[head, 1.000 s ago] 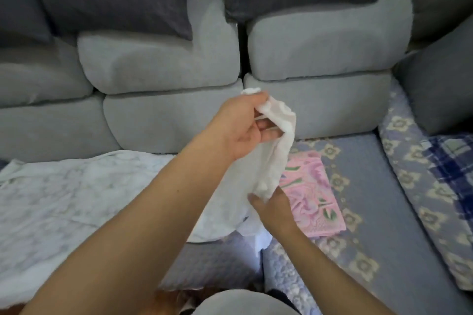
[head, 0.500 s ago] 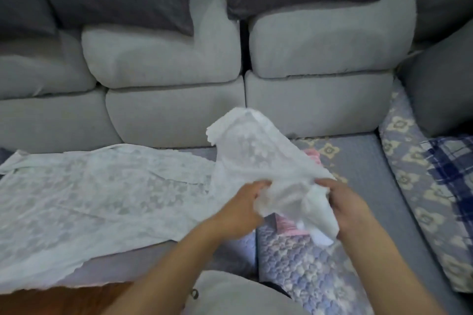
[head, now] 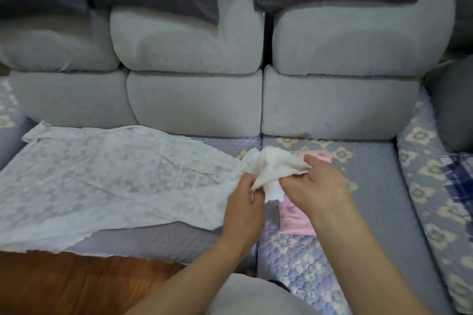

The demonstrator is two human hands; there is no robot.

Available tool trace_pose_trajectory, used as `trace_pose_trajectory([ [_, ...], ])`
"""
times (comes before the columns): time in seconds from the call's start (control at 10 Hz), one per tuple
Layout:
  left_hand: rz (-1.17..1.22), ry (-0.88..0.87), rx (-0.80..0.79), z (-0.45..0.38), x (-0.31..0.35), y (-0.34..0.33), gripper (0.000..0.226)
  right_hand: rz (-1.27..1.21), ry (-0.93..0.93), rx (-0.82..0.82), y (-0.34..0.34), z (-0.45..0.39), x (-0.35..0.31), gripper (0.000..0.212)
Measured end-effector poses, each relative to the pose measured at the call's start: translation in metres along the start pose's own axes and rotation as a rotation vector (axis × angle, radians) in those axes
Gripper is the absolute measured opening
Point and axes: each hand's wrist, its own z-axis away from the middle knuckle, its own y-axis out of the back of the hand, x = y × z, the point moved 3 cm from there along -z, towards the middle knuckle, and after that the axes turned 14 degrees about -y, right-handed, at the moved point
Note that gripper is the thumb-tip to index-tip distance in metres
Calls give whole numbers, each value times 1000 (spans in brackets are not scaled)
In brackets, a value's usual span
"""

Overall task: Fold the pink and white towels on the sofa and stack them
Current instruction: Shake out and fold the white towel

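Note:
A crumpled white towel is bunched between both hands over the middle of the sofa seat. My left hand pinches its lower left part. My right hand grips its right side with the thumb on top. Under my right hand lies a folded pink towel, flat on the seat; only its near edge and a far corner show, the rest is hidden by the hand and the white towel.
A large white lace cloth is spread over the left seat, and its right end reaches my left hand. Grey back cushions stand behind. A blue plaid cloth lies at the right. Brown wood floor shows at lower left.
The white towel has come down from chest height to just above the seat and is bunched smaller. Both hands moved lower and closer together, and the pink towel is now mostly covered.

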Motion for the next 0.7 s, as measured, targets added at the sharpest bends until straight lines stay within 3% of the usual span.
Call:
trace_pose_trajectory([
  [0.1, 123, 161, -68, -5, 3, 19, 11, -170, -290, -163, 2, -27, -14, 52],
  [0.2, 288, 151, -351, -3, 40, 23, 8, -189, -310, -164, 23, -33, -40, 39],
  [0.3, 139, -7, -737, -1, 75, 23, 6, 466, 42, 61, 60, -49, -57, 21],
  [0.4, 199, -2, -974, 0, 84, 25, 10, 586, -56, 281, 118, -112, -44, 16],
  [0.5, 238, 98, -966, 2, 79, 30, 8, 938, -232, 540, 176, -141, -44, 30],
  [0.6, 304, 207, -1024, 14, 75, 25, 12, 1358, -163, 665, 202, -129, -75, 36],
  [0.7, 259, 249, -1103, 23, 71, 11, 11, 1324, -4, 544, 152, -117, -119, 30],
])
